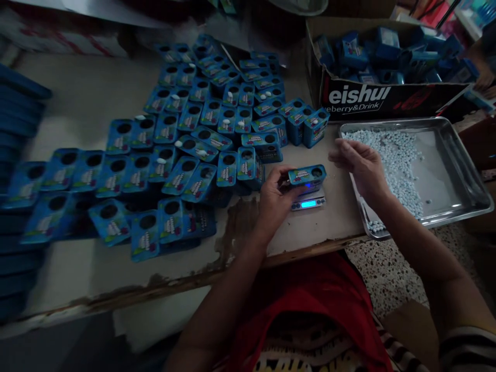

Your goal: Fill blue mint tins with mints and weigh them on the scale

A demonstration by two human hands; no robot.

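Note:
My left hand (pixel 277 194) is closed around the near end of a small blue box (pixel 306 175) with a round dark hole in its top. The box is over a small digital scale (pixel 310 202) with a lit blue display; whether it rests on the scale's plate is hard to tell. My right hand (pixel 358 163) is raised at the left edge of a metal tray (pixel 457 209), fingers bent together. Anything pinched in them is too small to make out. Small pale-blue candies (pixel 399 165) cover the tray's left part.
Many similar blue boxes (pixel 166 126) stand across the table (pixel 89 77), some with white candies on top. A black carton (pixel 391 101) full of blue boxes is behind the tray. Blue stacks (pixel 19 170) line the left. Another person's hand (pixel 484 72) shows at far right.

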